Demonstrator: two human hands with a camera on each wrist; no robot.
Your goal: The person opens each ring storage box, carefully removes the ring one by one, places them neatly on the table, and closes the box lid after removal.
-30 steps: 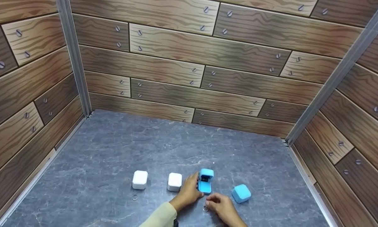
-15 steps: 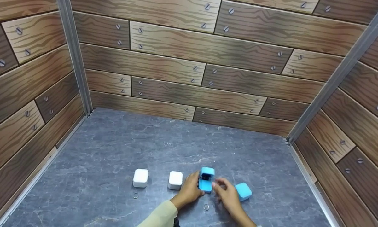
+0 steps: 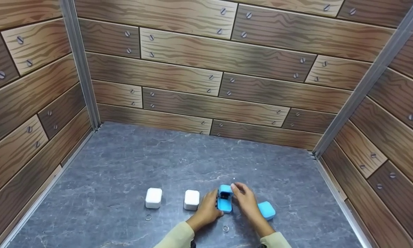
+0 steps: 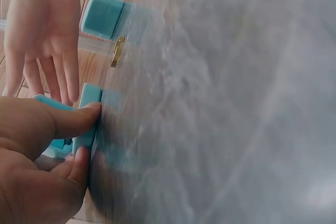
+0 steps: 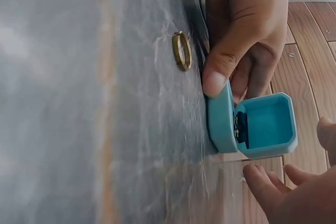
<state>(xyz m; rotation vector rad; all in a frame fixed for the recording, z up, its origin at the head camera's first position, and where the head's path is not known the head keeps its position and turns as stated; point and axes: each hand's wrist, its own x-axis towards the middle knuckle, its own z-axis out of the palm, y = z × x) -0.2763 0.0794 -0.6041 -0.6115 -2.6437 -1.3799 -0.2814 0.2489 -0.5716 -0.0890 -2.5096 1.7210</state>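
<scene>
A light-blue ring box (image 3: 224,206) stands with its lid raised, its dark hinge showing inside. My left hand (image 3: 206,208) grips the base, thumb (image 4: 79,121) along one side and fingers on the other. My right hand (image 3: 247,201) is beside the lid (image 5: 270,121), fingers extended and relaxed, fingertips close to the lid's right edge in the head view. In front of the box lies a ring (image 3: 226,228), gold-looking in the right wrist view, with no hand on it.
Right of the hands sits a second blue box (image 3: 266,210), closed. Two closed white boxes (image 3: 154,198) stand to the left, and another ring (image 3: 148,217) lies before the farther one. Wood-patterned walls (image 3: 178,62) border the grey marbled tabletop (image 3: 141,158) behind and at the sides.
My right hand has left the ring on the table and moved up along the open box to its lid. My left hand keeps its grip on the base.
</scene>
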